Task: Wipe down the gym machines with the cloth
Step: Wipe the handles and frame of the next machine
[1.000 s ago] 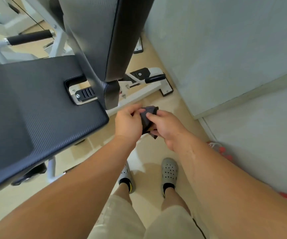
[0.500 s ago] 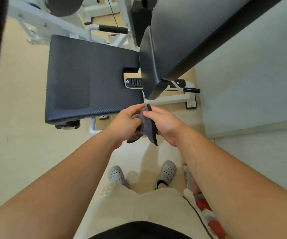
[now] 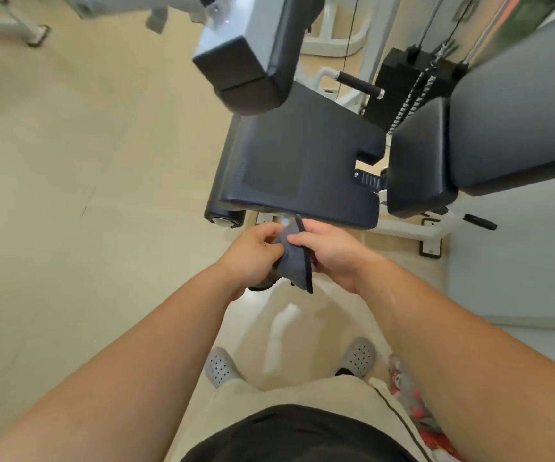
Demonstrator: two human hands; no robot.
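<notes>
Cloth (image 3: pixel 294 258): dark grey, bunched into a folded wedge, held in mid-air between both hands, just short of the near edge of the seat pad (image 3: pixel 296 168) and touching no part of the machine. Left hand (image 3: pixel 252 251): fingers (image 3: pixel 271 230) curled, pinching the left fold. Right hand (image 3: pixel 332 251): thumb and forefinger clamped on the upper right edge, the other fingers tucked behind it. One corner pokes up above the fingertips; the lower corner hangs free below both hands. Progress, as judged: no wiping contact at present; this reads as refolding before a pass. Seat pad, back pad (image 3: pixel 502 128) and upper pad (image 3: pixel 252 61) show no streaks or damp marks, so I cannot tell which are already wiped. Remaining, at least: bringing it down onto the seat pad's near edge.
</notes>
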